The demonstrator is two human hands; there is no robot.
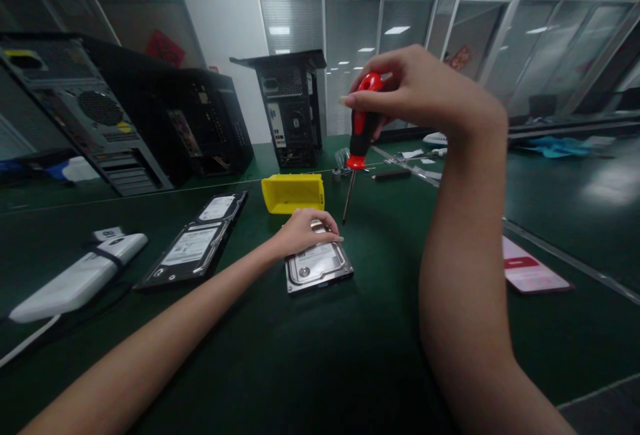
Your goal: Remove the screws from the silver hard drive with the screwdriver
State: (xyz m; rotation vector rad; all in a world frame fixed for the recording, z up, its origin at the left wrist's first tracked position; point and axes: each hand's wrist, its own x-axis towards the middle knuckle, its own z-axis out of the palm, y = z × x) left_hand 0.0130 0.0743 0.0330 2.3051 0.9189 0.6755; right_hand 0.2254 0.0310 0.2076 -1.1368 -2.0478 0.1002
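A silver hard drive (320, 265) with a white label lies on the green table at the centre. My left hand (306, 231) rests on its far part, fingers curled over its top and thumb side. Raised above and to the right of the drive, my right hand (390, 91) is closed round the handle of a red and black screwdriver (360, 131). The screwdriver's shaft points down, its tip off the drive, beyond its right far corner. Just behind my left hand stands a yellow bin (294, 193).
Two more hard drives (193, 243) lie left of centre, near a white power strip (83, 278) with cables. Computer cases (295, 111) stand at the back and left. A dark pen-like object (393, 175) and small parts lie behind; a pink-and-red card (533, 267) is at right.
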